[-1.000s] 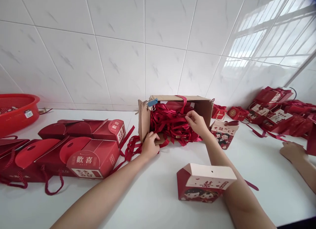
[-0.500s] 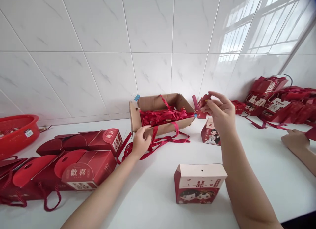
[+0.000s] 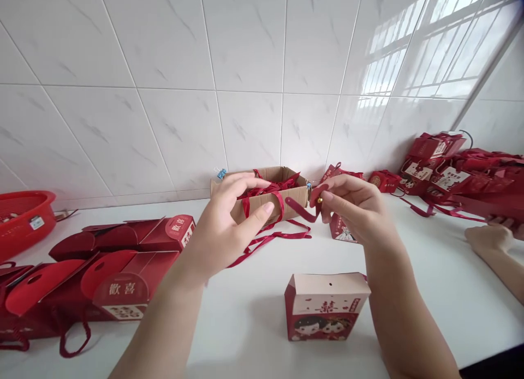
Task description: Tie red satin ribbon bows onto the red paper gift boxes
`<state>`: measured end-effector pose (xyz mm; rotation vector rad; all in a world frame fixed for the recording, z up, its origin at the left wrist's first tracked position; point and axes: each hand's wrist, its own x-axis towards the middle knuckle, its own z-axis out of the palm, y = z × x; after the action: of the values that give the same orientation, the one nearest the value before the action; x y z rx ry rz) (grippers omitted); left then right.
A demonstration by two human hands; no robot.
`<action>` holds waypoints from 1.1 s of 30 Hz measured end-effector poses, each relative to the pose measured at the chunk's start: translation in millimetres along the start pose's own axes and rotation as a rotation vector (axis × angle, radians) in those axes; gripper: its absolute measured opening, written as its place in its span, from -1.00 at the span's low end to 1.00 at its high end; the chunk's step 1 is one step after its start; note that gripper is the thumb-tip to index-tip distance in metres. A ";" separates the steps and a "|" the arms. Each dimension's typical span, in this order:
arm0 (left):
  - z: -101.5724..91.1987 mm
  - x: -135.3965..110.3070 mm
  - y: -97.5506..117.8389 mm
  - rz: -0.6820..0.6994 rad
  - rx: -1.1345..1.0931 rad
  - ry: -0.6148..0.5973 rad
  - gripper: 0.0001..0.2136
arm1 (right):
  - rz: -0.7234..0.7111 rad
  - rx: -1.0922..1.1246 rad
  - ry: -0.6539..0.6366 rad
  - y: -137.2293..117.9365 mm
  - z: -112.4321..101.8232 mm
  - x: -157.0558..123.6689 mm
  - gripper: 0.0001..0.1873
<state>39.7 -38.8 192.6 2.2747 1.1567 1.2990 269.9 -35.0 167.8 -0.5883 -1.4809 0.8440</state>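
Pinches a red ribbon (image 3: 298, 211) in the right grip (image 3: 352, 207), thumb and forefinger clenched on one end, beside a small gold bead. Holds it raised above the desk (image 3: 245, 324), just in front of the cardboard box (image 3: 298, 192) stuffed with more red ribbons. Spreads the left grip (image 3: 225, 221) released, fingers apart, thumb tip near the ribbon's free end; cannot tell whether it touches. Looks down on a small gift box (image 3: 327, 305) standing on the desk between the forearms, flap up. Takes in large red gift boxes (image 3: 135, 270) lying at the left, a red basket (image 3: 20, 215) beyond them, a pile of red boxes (image 3: 446, 166) against the wall at the right, and another person's hand (image 3: 487, 240) on the desk there.
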 end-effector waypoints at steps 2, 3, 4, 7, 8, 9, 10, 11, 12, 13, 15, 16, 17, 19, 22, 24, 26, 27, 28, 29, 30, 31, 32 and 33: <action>-4.7 -6.9 20.1 0.061 -0.039 0.021 -0.77 | -0.006 -0.011 -0.029 -6.4 11.9 -6.8 -0.95; -4.3 -11.3 26.5 0.090 -0.048 0.014 -0.78 | -0.022 -0.027 -0.042 -9.3 16.8 -10.3 -0.93; -2.4 -15.7 30.7 0.122 -0.053 0.005 -0.78 | -0.050 -0.047 -0.052 -11.8 21.0 -13.9 -0.90; 6.5 -26.6 34.5 0.219 -0.074 -0.027 -0.80 | -0.162 -0.122 -0.075 -16.7 28.2 -24.0 -0.83; 9.0 -28.9 34.2 0.247 -0.087 -0.024 -0.80 | -0.201 -0.148 -0.084 -17.9 29.2 -27.1 -0.80; 10.9 -30.5 33.7 0.270 -0.101 -0.013 -0.80 | -0.237 -0.176 -0.095 -18.9 29.6 -30.0 -0.78; 12.1 -31.4 33.2 0.291 -0.114 0.001 -0.79 | -0.273 -0.201 -0.108 -20.0 29.8 -32.7 -0.75; 12.7 -31.9 32.7 0.312 -0.122 0.013 -0.80 | -0.307 -0.224 -0.118 -21.2 29.8 -35.1 -0.73; 12.9 -32.0 32.4 0.336 -0.125 0.020 -0.80 | -0.339 -0.247 -0.121 -22.5 29.8 -37.2 -0.70; 12.9 -31.9 32.2 0.362 -0.124 0.022 -0.80 | -0.367 -0.269 -0.119 -23.7 29.8 -39.1 -0.68; 12.9 -31.6 32.0 0.419 -0.115 0.029 -0.82 | -0.410 -0.309 -0.102 -25.6 30.1 -41.8 -0.66; 13.0 -31.5 32.0 0.447 -0.115 0.039 -0.83 | -0.426 -0.324 -0.098 -26.2 30.3 -42.8 -0.65; 13.3 -31.3 31.9 0.471 -0.118 0.050 -0.83 | -0.438 -0.335 -0.101 -26.5 30.5 -43.6 -0.65; 14.3 -30.9 31.7 0.505 -0.129 0.075 -0.84 | -0.453 -0.345 -0.122 -26.5 30.9 -44.3 -0.64; 15.7 -29.6 30.6 0.534 -0.131 0.082 -0.84 | -0.462 -0.348 -0.152 -26.6 31.5 -43.8 -0.65; 15.8 -28.4 29.5 0.562 -0.128 0.087 -0.83 | -0.477 -0.353 -0.157 -27.5 31.7 -42.3 -0.68; 14.7 -27.3 28.4 0.595 -0.124 0.087 -0.82 | -0.503 -0.354 -0.174 -29.0 31.5 -40.4 -0.73; 13.6 -26.8 28.0 0.609 -0.124 0.078 -0.81 | -0.510 -0.348 -0.193 -29.7 31.2 -39.5 -0.77; 12.2 -26.5 27.6 0.617 -0.126 0.060 -0.81 | -0.512 -0.335 -0.217 -30.2 30.8 -38.7 -0.81; 10.7 -26.3 27.2 0.621 -0.130 0.034 -0.82 | -0.504 -0.316 -0.236 -30.5 30.3 -38.2 -0.83; 9.0 -26.1 26.9 0.619 -0.135 0.000 -0.82 | -0.484 -0.292 -0.244 -30.5 29.8 -37.9 -0.83; 7.4 -26.0 26.4 0.614 -0.142 -0.036 -0.82 | -0.456 -0.268 -0.246 -30.3 29.3 -37.8 -0.81; 5.9 -25.9 25.9 0.608 -0.146 -0.072 -0.83 | -0.425 -0.248 -0.245 -30.1 28.9 -37.9 -0.79; 4.6 -25.9 25.3 0.596 -0.146 -0.108 -0.83 | -0.396 -0.237 -0.249 -30.0 28.5 -38.0 -0.76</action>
<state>49.1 -73.9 189.3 2.6358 0.3312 1.3629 249.3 -87.2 169.4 -0.3497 -1.8646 0.4452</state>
